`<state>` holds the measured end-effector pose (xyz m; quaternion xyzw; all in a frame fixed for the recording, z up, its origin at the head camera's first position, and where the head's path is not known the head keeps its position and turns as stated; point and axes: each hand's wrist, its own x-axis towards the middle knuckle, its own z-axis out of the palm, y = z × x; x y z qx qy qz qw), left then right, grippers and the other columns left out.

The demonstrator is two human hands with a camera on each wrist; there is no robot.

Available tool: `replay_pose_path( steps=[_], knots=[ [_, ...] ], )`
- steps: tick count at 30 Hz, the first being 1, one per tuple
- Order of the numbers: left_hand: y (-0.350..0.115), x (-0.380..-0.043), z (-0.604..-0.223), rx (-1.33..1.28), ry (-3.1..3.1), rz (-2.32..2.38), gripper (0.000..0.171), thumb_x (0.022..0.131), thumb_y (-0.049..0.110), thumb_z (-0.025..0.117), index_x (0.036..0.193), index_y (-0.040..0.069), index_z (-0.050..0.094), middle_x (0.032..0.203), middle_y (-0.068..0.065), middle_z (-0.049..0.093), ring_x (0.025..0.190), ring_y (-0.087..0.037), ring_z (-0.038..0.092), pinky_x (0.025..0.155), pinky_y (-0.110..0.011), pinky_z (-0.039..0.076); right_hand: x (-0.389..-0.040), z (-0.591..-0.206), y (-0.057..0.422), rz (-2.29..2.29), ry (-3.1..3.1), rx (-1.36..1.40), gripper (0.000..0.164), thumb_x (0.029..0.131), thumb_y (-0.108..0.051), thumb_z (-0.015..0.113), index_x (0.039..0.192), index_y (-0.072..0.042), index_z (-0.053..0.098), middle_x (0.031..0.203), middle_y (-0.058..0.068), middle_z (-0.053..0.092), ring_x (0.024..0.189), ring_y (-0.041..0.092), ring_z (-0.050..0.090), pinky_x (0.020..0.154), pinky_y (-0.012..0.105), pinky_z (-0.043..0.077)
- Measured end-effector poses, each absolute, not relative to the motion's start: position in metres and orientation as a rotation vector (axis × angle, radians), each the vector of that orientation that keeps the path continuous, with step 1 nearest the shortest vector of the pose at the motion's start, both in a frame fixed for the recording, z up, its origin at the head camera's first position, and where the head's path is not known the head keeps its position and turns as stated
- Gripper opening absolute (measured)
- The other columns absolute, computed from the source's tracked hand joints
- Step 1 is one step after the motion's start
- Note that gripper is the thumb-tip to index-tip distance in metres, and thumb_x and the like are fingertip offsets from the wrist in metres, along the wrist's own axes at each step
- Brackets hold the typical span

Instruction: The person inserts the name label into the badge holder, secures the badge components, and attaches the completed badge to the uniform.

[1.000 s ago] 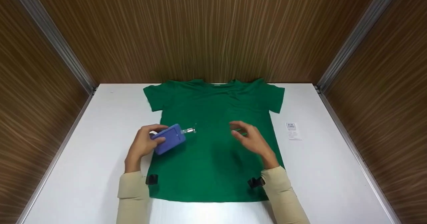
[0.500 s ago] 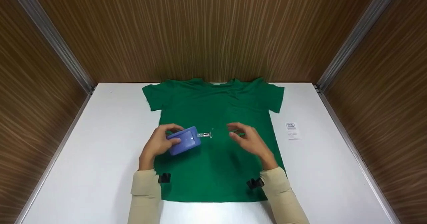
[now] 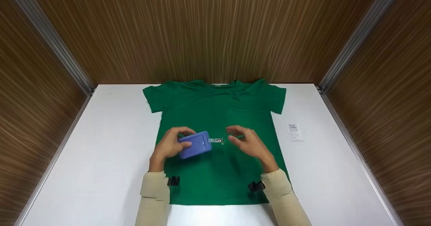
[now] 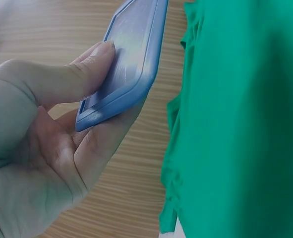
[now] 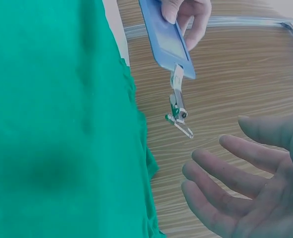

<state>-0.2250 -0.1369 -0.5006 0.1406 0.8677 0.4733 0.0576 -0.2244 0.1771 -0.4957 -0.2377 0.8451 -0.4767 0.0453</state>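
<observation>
A blue badge holder (image 3: 198, 145) is held between the thumb and fingers of my left hand (image 3: 170, 145), above a green T-shirt (image 3: 215, 108). From its end a clear strap with a metal clip (image 3: 217, 140) points toward my right hand (image 3: 251, 143). In the right wrist view the clip (image 5: 178, 106) hangs apart from the relaxed, spread fingers (image 5: 230, 173), which hold nothing. The left wrist view shows the thumb (image 4: 87, 72) on the face of the badge holder (image 4: 131, 54), with fingers behind it.
The T-shirt lies spread flat on a white table (image 3: 111, 145), its collar at the far edge. A white printed card (image 3: 295, 132) lies to the right of it. Wood-grain panels (image 3: 208, 34) close off the back and both sides.
My left hand has moved right with the badge holder, bringing its clip close to the right fingertips. My right hand has hardly moved.
</observation>
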Motion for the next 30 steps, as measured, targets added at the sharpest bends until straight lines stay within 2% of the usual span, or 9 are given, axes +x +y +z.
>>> replay_pose_path(
  steps=[6,14,22,27,30],
  knots=[
    [-0.13,-0.224,-0.503,0.449,2.612,1.421,0.029,0.093,0.001,0.073,0.119,0.016,0.075,0.125,-0.013,0.071,0.113,-0.031,0.064,0.101,-0.057,0.053,-0.222,-0.498,0.174,-1.419,2.572,-0.756,0.034,0.105,-0.019,0.06,0.135,-0.002,0.063,0.134,0.023,0.067,0.12,0.038,0.067,0.098,0.053,0.057],
    [-0.121,-0.225,-0.503,0.511,2.586,1.43,0.029,0.093,0.002,0.073,0.119,0.016,0.075,0.124,-0.012,0.071,0.114,-0.032,0.063,0.102,-0.057,0.053,-0.222,-0.499,0.173,-1.407,2.547,-0.775,0.031,0.106,-0.016,0.058,0.128,0.004,0.066,0.128,0.026,0.069,0.109,0.039,0.071,0.094,0.052,0.059],
    [-0.118,-0.226,-0.506,0.541,2.574,1.428,0.029,0.094,0.002,0.073,0.119,0.016,0.074,0.123,-0.011,0.071,0.115,-0.03,0.064,0.103,-0.057,0.052,-0.224,-0.502,0.173,-1.357,2.536,-0.78,0.027,0.106,-0.017,0.058,0.123,0.0,0.071,0.12,0.022,0.073,0.105,0.032,0.072,0.092,0.047,0.061],
    [-0.118,-0.226,-0.505,0.569,2.554,1.447,0.03,0.094,0.001,0.072,0.12,0.016,0.075,0.12,-0.012,0.071,0.11,-0.03,0.064,0.101,-0.055,0.053,-0.224,-0.503,0.173,-1.337,2.55,-0.794,0.027,0.105,-0.016,0.06,0.121,0.003,0.072,0.114,0.021,0.075,0.098,0.034,0.074,0.084,0.04,0.063],
    [-0.118,-0.226,-0.504,0.557,2.541,1.45,0.03,0.095,0.001,0.072,0.12,0.017,0.074,0.121,-0.012,0.071,0.109,-0.03,0.063,0.1,-0.055,0.054,-0.224,-0.502,0.173,-1.311,2.555,-0.783,0.027,0.105,-0.015,0.061,0.119,0.004,0.072,0.11,0.018,0.076,0.093,0.03,0.074,0.08,0.033,0.062]
  ],
)
